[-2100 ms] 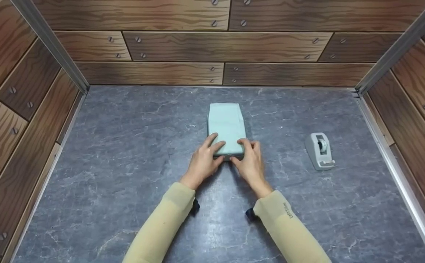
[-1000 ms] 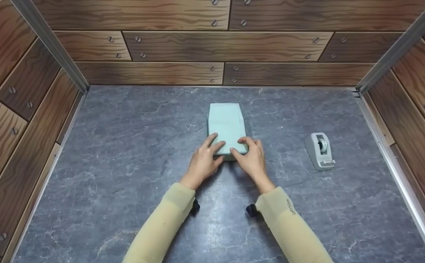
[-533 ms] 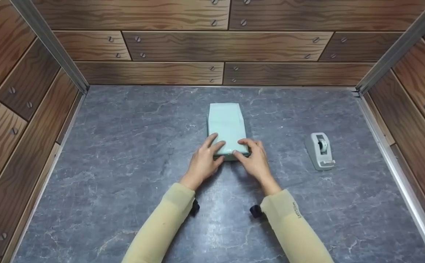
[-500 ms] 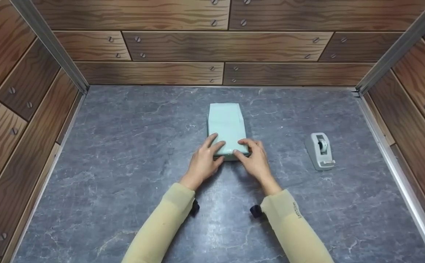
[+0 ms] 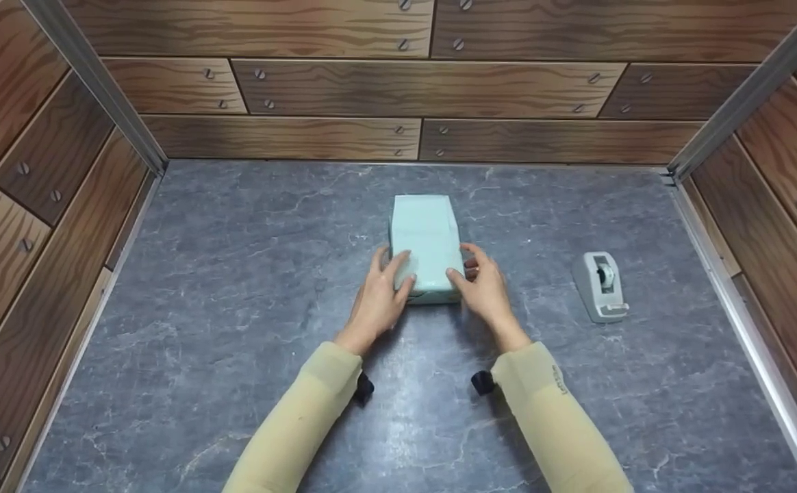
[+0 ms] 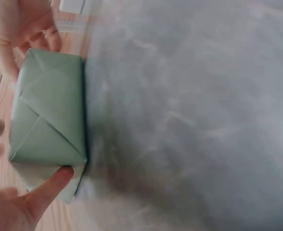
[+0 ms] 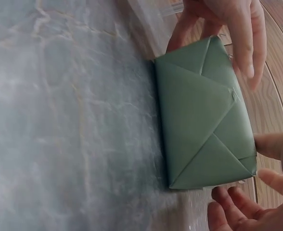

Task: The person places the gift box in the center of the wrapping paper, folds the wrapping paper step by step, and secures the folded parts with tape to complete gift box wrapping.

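A box wrapped in pale green paper (image 5: 427,233) lies lengthwise on the table in the head view. Its near end, with paper folded into overlapping triangular flaps, shows in both wrist views as the wrapped box (image 6: 55,106) (image 7: 204,120). My left hand (image 5: 378,298) holds the left side near that end, thumb and a finger on top and another finger down the side. On the opposite side, my right hand (image 5: 487,291) holds the box with its thumb on the top edge and its fingers at the side. The box's underside is hidden.
To the right of the box, a grey tape dispenser (image 5: 604,286) with a roll in it stands on the dark marbled table (image 5: 234,274). Wood-patterned walls (image 5: 330,89) with metal corner strips enclose the table on the left, back and right.
Both hands have shifted from the folded near end outward to the box's sides. The thumbs now lie on top, and more of the end shows. The box has barely moved.
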Demonstrator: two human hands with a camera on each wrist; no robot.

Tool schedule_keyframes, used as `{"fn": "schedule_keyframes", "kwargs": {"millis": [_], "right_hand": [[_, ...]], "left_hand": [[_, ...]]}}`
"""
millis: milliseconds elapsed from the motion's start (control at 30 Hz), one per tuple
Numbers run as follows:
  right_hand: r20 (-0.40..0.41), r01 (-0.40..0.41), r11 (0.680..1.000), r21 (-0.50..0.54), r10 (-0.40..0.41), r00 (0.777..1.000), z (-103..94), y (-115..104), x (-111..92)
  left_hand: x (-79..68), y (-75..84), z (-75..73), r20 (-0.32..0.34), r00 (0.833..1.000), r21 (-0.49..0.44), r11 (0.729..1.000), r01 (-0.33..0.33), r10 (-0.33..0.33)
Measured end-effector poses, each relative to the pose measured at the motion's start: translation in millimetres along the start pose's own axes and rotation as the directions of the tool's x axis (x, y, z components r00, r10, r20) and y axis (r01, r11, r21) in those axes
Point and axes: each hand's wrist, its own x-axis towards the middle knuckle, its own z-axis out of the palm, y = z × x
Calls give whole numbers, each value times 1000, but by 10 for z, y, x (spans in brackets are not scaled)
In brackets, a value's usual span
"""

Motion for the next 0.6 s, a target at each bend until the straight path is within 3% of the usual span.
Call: {"fn": "schedule_keyframes", "kwargs": {"millis": [100, 300, 467, 600], "right_hand": [[49, -44, 999, 0, 44, 998, -25, -18, 57], [131, -121, 993, 6, 119, 984, -79, -26, 120], [149, -137, 990, 46, 129, 980, -90, -18, 140], [135, -114, 989, 90, 102, 986, -97, -7, 133]], "left_hand": [[54, -11, -37, 2, 997, -57, 995, 79, -79], [152, -67, -71, 110, 968, -207, 947, 246, -227], [173, -69, -107, 170, 954, -249, 926, 284, -247], [172, -56, -137, 190, 953, -275, 919, 282, -236]]}}
